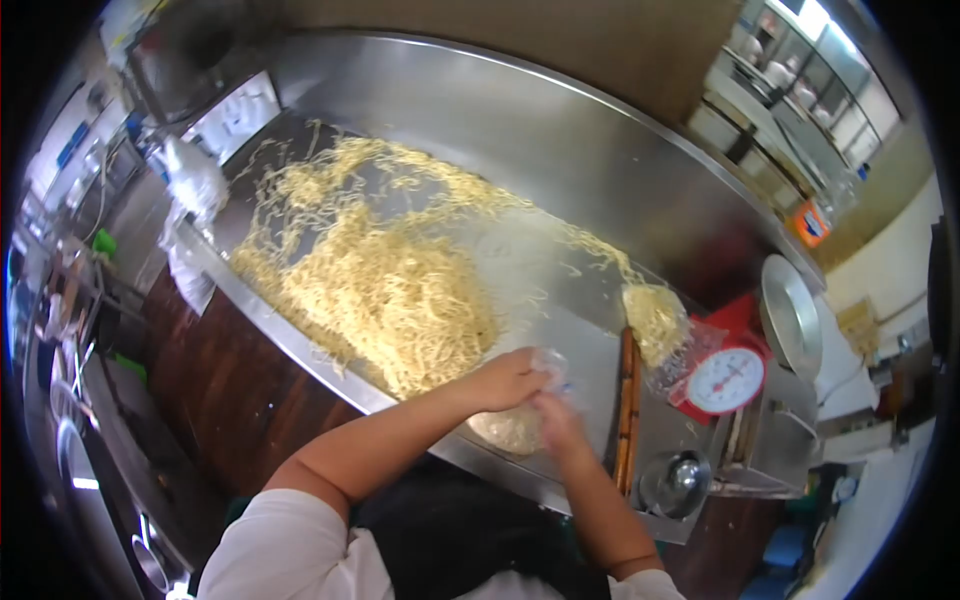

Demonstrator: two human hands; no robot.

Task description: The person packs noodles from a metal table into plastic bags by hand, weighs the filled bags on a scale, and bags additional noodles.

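A clear plastic bag (508, 432) with pale contents, apparently noodles, rests on the steel worktop (577, 372) near its front edge. Its neck is pinched between my two hands. My left hand (508, 380) is closed on the gathered plastic, with some film sticking up past the fingers. Close below it, my right hand (560, 422) is closed on the same bag neck and slightly blurred. A big heap of yellow noodles (385, 300) lies just left of my hands, and loose strands spread toward the back of the worktop.
Long brown sticks (626, 410) lie to the right of my hands. Beyond them are another bag of noodles (655, 325), a red dial scale (725, 380) with a metal pan (790, 315), and a metal bowl (675, 484). White plastic bags (192, 180) hang at the left corner.
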